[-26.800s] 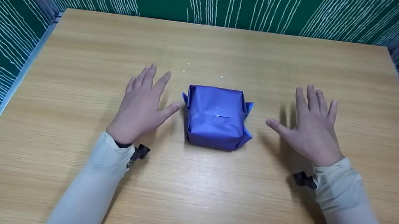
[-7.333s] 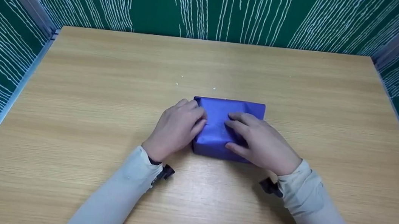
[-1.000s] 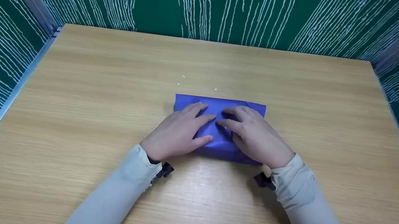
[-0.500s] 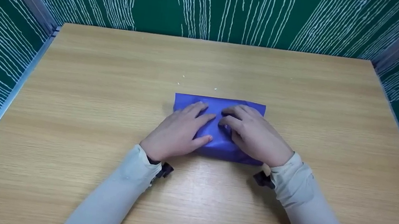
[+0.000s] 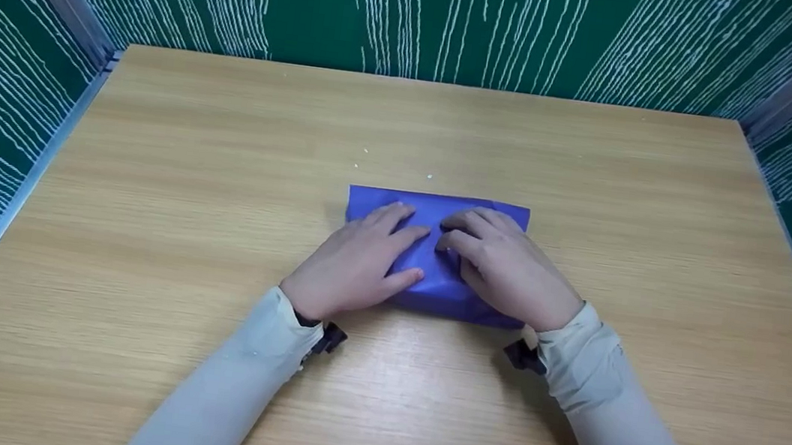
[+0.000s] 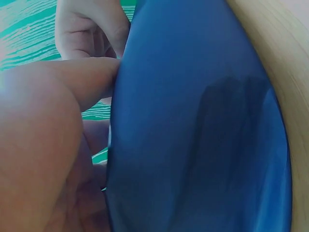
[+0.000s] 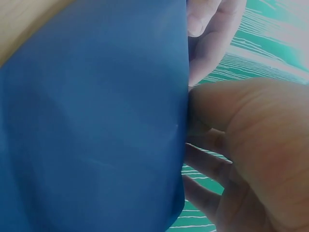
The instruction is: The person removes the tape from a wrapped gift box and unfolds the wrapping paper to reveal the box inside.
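Note:
A blue-violet wrapped package (image 5: 437, 286) lies on the table, its far corners spread out flat to both sides. My left hand (image 5: 353, 266) rests on its left half with fingers extended and thumb apart. On the right half my right hand (image 5: 514, 275) bends its fingers down onto the top, near the middle. In the right wrist view the thumb and forefinger of the right hand (image 7: 260, 140) come together at the top surface of the package (image 7: 96, 111). The smooth near side of the package (image 6: 193, 111) fills much of the left wrist view. Its contents are hidden.
A light wooden table (image 5: 145, 169) surrounds the package. Several tiny white specks (image 5: 429, 177) lie behind it. Green panels with white streaks (image 5: 309, 8) stand at the back and both sides. Each sleeve end carries a small dark wrist device (image 5: 524, 357).
Long before, the package lay alone between spread hands, its side flaps sticking out at the right. Both hands later came onto it and its sides spread flatter. Over the last second almost nothing moves.

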The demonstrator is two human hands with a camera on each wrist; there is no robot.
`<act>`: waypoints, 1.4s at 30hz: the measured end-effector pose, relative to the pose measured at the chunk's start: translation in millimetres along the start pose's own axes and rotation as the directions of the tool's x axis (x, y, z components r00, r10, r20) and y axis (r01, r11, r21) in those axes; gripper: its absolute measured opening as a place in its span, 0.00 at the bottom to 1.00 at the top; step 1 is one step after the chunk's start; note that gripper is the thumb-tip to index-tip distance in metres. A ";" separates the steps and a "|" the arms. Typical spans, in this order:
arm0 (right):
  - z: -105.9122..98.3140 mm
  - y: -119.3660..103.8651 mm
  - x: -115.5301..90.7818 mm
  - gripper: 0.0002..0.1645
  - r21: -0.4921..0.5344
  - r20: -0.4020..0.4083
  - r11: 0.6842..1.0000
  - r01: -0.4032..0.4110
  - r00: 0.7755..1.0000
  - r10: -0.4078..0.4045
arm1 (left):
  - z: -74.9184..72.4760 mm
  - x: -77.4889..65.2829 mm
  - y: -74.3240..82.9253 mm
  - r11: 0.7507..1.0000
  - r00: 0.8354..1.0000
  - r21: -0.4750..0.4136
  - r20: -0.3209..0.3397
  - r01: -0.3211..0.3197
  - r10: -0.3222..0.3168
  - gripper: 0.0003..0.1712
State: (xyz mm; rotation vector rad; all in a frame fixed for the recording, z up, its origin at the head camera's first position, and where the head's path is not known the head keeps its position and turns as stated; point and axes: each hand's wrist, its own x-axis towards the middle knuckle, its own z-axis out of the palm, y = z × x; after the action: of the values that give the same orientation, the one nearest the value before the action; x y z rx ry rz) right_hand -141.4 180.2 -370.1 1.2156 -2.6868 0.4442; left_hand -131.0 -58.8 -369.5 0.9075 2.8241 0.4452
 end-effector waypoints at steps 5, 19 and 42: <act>0.1 -0.8 0.4 0.11 -0.020 0.017 1.000 -0.013 1.000 0.014 | -1.0 -0.3 0.6 1.000 1.000 -0.004 -0.003 -0.001 0.001 0.37; 1.4 -0.3 -1.3 0.12 -0.013 0.029 1.000 -0.027 0.999 0.027 | -1.7 -0.8 1.9 0.999 1.000 -0.025 0.006 0.022 -0.022 0.37; 1.4 0.6 1.0 0.11 0.018 0.028 1.000 -0.009 1.000 0.009 | -1.0 -0.3 1.3 0.999 1.000 -0.028 0.006 0.015 -0.015 0.37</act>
State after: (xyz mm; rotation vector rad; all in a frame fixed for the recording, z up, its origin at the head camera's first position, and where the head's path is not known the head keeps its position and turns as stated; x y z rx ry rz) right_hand -142.5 179.4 -371.3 1.2236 -2.7187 0.4568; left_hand -130.2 -58.1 -368.1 0.8804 2.8103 0.4788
